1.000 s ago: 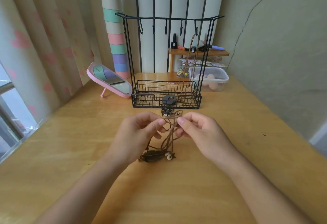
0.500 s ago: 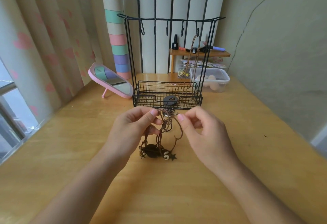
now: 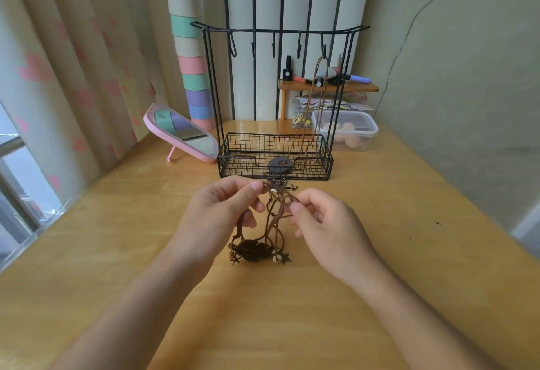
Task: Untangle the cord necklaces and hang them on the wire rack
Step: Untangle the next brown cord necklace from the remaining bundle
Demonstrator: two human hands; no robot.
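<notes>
One desk carries everything: the wire rack stands at its back, a cord necklace on the rightmost hook; nearer, left hand and right hand each pinch strands of the tangle, lifting loops open, pendants anchoring below

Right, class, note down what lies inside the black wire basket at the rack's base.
A dark round pendant sits at the front of the black wire basket, its brown cord running up to a hook. The pendant hides the mesh beneath it.

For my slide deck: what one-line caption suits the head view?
Left hand and right hand pinch tangled cord necklaces before a wire rack with one necklace hung.
</notes>
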